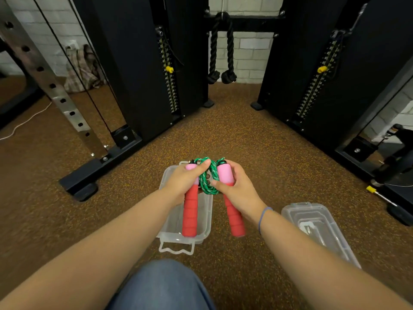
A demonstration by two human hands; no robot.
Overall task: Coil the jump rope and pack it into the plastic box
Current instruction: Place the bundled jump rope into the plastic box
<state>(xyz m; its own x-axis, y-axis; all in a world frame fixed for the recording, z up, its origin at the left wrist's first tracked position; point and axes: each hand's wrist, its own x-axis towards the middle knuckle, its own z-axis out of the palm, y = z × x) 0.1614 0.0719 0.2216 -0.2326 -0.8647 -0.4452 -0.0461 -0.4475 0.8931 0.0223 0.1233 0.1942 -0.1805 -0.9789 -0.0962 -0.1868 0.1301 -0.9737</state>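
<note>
Speckled floor (268,164) held the box (178,239); just above it the left hand (182,185) and right hand (240,190) each gripped a handle (190,209), rope (206,183) coiled between, so squeezing both together would likely keep the coil tight going in

A: Where's the jump rope (206,182)?
B: Above the plastic box (169,222). The left hand (181,184) grips one red handle (190,211), the right hand (239,191) the other, green cord bunched between. The lid (317,222) lies right.

Plastic box (202,237) on floor (245,142), just ahead of knee (161,287); lid (312,222) right of it, apart. Jump rope (206,182) above box, between left hand (181,184) and right hand (239,189). Weight-stack columns (138,74) behind, both sides.
</note>
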